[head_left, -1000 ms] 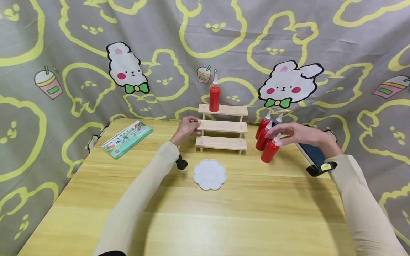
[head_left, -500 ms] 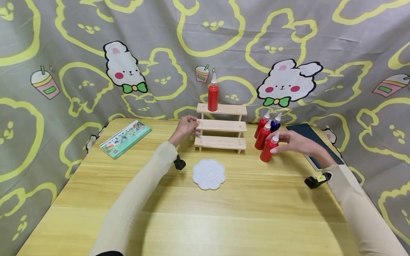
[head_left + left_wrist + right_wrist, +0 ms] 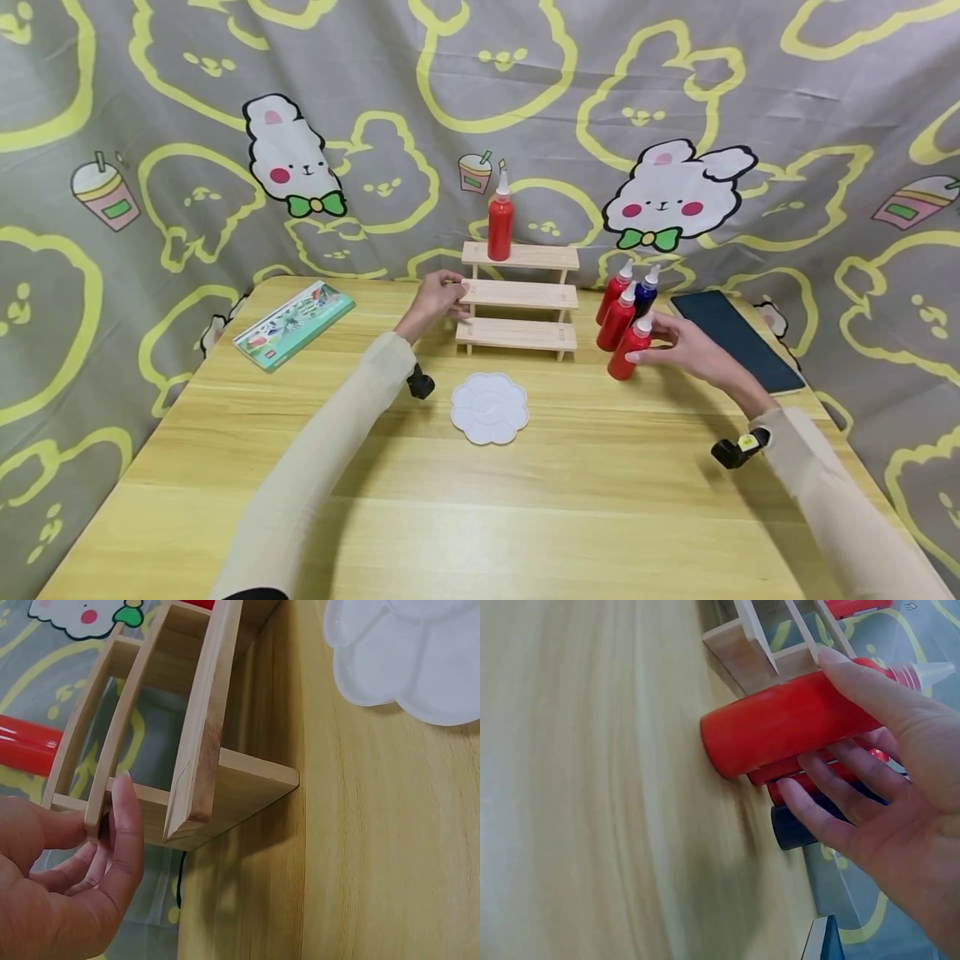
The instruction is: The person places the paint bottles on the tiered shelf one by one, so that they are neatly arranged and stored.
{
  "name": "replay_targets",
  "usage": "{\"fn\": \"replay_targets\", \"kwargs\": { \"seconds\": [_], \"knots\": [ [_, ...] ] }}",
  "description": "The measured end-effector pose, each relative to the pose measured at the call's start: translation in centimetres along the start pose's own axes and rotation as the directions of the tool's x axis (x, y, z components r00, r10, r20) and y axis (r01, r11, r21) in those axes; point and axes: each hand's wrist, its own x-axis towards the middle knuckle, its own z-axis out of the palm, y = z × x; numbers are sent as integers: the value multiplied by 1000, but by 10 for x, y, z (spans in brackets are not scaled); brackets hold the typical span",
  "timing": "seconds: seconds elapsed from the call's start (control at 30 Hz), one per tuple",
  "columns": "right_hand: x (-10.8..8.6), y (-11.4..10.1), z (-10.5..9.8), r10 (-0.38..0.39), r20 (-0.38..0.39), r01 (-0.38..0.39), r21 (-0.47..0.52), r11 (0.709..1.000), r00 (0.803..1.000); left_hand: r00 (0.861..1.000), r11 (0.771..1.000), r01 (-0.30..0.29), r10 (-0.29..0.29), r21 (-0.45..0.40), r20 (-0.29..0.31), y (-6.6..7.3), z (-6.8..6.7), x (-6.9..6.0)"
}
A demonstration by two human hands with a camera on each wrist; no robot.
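Note:
My left hand (image 3: pixel 433 304) pinches the left end of the middle board of a three-tier wooden shelf (image 3: pixel 525 293); in the left wrist view, thumb and fingers lie on either side of that board. At the right, my right hand (image 3: pixel 693 352) holds the front red squeeze bottle (image 3: pixel 780 724), thumb on one side and fingers behind. This bottle stands upright on the table with a pale nozzle. Right behind it are two more red bottles (image 3: pixel 615 327) and a dark blue bottle (image 3: pixel 645 298). Another red bottle (image 3: pixel 499 229) stands on the shelf's top tier, at its left.
A white flower-shaped palette (image 3: pixel 490 408) lies on the wooden table (image 3: pixel 480 517) in front of the shelf. A green illustrated box (image 3: pixel 294 325) lies at the left, and a dark flat book-like item (image 3: pixel 735 340) at the right. A patterned curtain (image 3: pixel 390 67) hangs behind the table.
My right hand has come down from above the bottles and round the front red bottle's right side, taking hold of it. The left hand stays on the shelf.

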Motion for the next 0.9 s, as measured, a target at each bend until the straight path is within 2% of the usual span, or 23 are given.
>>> {"fn": "replay_targets", "kwargs": {
  "seconds": [0.27, 0.33, 0.5, 0.63, 0.7, 0.77, 0.9],
  "knots": [
    [-5, -6, 7, 28, -55, -26, 29, 999, 998, 1000, 1000, 12, -12, -7, 6, -2, -1, 1],
    [-7, -10, 6, 35, -56, -36, -5, 999, 998, 1000, 1000, 12, -12, -11, 8, -2, -1, 2],
    [-7, -30, 0, 11, -70, -13, -40, 999, 998, 1000, 1000, 3, -3, -19, 14, -3, 1, 2],
    [-6, -52, -3, 29, -142, -34, -29, 999, 989, 1000, 1000, 14, -13, -14, 15, -1, 1, 3],
    [-3, -63, -1, 72, -191, -66, 38, 997, 979, 1000, 1000, 19, -19, -6, 18, 2, 0, 3],
    [0, -74, 4, 129, -231, -97, 148, 984, 964, 999, 1000, 31, -31, 0, 26, 4, -2, 5],
    [7, -92, 12, 222, -251, -122, 360, 925, 942, 994, 995, 92, -91, -26, 59, 8, -8, 8]
  ]
}}
